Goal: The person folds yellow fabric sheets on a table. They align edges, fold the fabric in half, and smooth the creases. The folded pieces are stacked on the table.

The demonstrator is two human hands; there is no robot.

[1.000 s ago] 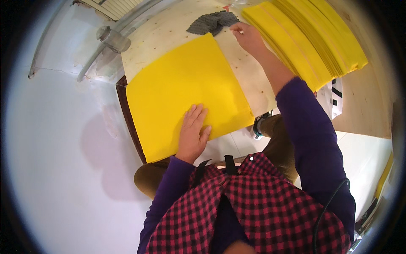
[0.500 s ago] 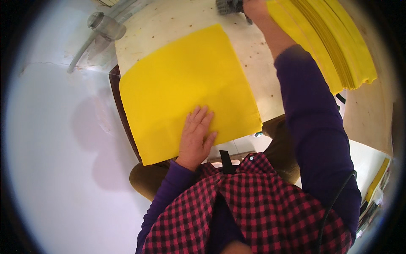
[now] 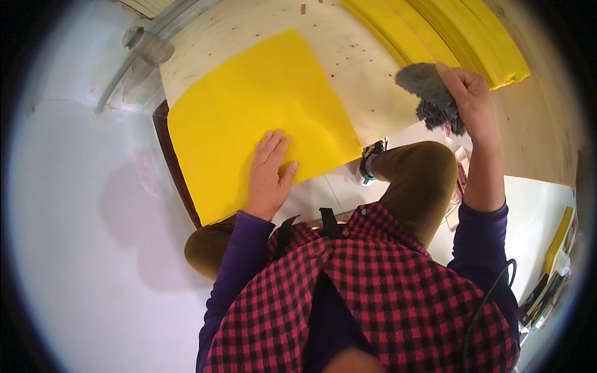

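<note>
Right hand (image 3: 474, 99) has come back from the far end of the table (image 3: 367, 68) and now holds a grey rag (image 3: 429, 93) up over the near table edge, fingers clamped round its dark bunched part; a second ago that hand was reaching far up by the stack (image 3: 448, 31) with the grey thing under it, half a second ago it was almost out of frame at the top. So the rag is picked up and brought in, now in the air, right of the sheet (image 3: 261, 118) and apart from it, not touching the table as far as I can tell. Left hand (image 3: 268, 171) hasn't moved: flat, palm down, fingers together and stretched on the near edge of the yellow sheet, pinning it, gripping nothing. Sheet lies in the same spot on the pale table, one corner pointing away, near edge hanging a bit over the dark table rim (image 3: 177, 168). Yellow stack of like sheets sits at far right, untouched, well apart from the single sheet. Bare wood with small dark specks shows between sheet and stack. Judgement: the fetch is over, rag is in hand and the sheet is held steady, so the wiping part hasn't started, since the rag has no contact with sheet or table. Person's knee (image 3: 416, 177) sits below the rag, shoe (image 3: 371, 161) just by the sheet's near corner.
</note>
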